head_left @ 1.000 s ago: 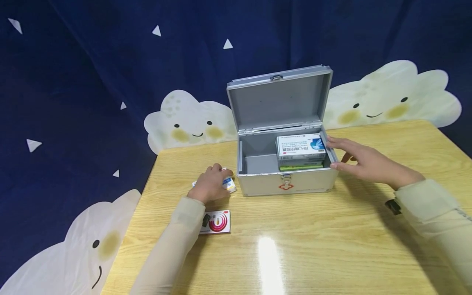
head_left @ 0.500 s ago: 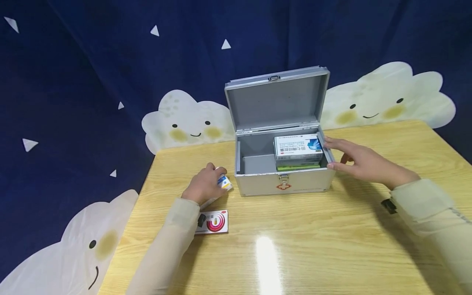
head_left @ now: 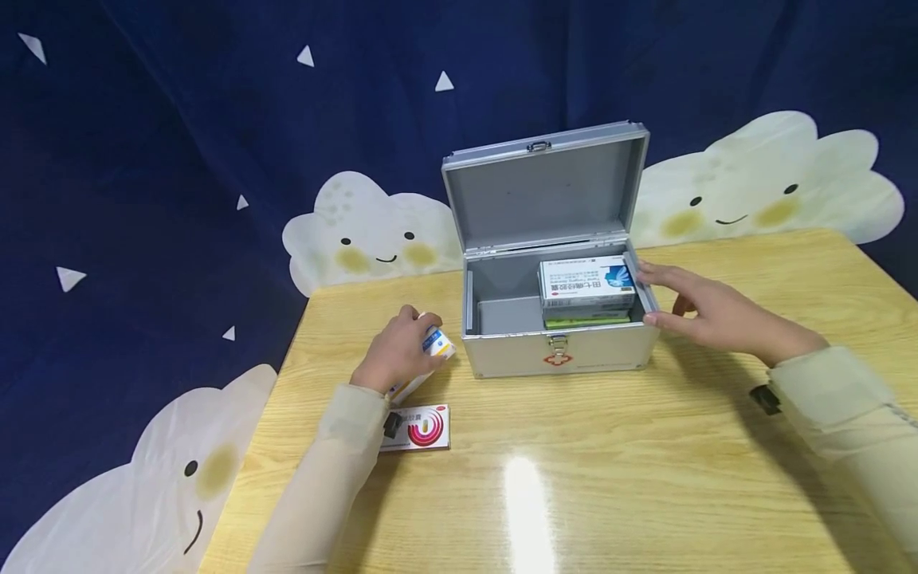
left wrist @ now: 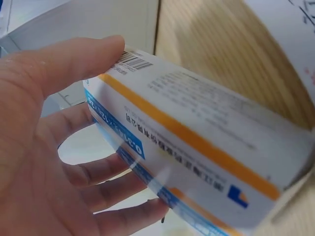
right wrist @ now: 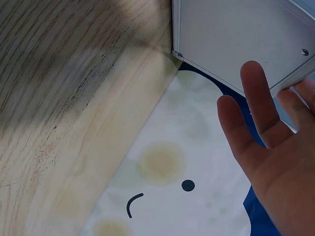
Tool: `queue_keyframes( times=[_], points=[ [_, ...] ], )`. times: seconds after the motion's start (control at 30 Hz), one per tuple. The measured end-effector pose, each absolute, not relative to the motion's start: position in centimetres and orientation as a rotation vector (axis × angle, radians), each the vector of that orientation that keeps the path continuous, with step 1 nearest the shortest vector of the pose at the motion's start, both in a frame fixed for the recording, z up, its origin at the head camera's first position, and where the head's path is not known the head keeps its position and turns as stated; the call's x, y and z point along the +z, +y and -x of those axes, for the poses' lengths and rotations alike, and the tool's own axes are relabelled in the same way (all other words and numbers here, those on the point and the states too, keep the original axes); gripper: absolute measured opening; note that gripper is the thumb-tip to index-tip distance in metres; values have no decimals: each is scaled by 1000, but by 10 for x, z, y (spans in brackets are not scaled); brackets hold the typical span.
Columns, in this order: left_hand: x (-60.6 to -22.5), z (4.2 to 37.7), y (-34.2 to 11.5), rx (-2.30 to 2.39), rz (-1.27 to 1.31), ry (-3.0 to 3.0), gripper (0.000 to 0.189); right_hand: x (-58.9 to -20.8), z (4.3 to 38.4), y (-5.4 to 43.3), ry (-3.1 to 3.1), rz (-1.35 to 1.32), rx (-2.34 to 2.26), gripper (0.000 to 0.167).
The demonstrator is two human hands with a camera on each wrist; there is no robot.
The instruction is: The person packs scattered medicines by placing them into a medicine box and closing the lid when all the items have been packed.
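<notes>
My left hand [head_left: 400, 348] grips a white medicine box [left wrist: 192, 142] with blue and orange stripes, thumb on one side and fingers on the other. The held box stands tilted just left of the silver first-aid case [head_left: 502, 356], partly hidden by the hand in the head view. My right hand [head_left: 710, 309] touches the right rim of the case with its fingertips; in the right wrist view two fingers reach out along its outer side. Inside the open case, a white and blue medicine box [head_left: 584, 279] lies on a stack at the right, above a green box [head_left: 586, 322].
A white medicine box with red rings [head_left: 428, 427] lies on the wooden table [head_left: 631, 462] near my left wrist. The case's raised lid [head_left: 541, 191] leans back toward the dark blue curtain [head_left: 358, 80] with its cloud prints.
My left hand has taken hold of the blue and orange striped box, which lay flat, and tilted it up. The right hand stays at the case rim.
</notes>
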State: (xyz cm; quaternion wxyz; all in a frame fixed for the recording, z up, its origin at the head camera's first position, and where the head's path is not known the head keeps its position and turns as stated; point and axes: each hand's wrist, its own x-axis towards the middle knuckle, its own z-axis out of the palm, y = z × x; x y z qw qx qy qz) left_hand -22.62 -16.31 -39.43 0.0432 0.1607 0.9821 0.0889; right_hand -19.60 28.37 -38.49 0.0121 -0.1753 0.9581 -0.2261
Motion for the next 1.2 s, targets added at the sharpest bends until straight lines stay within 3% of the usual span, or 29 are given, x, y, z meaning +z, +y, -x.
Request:
queue_keyframes(
  times=[1.2],
  points=[
    [-297,193,-143,407,-488,3203,58,-388,199,284,2979,544,-731,70]
  ],
)
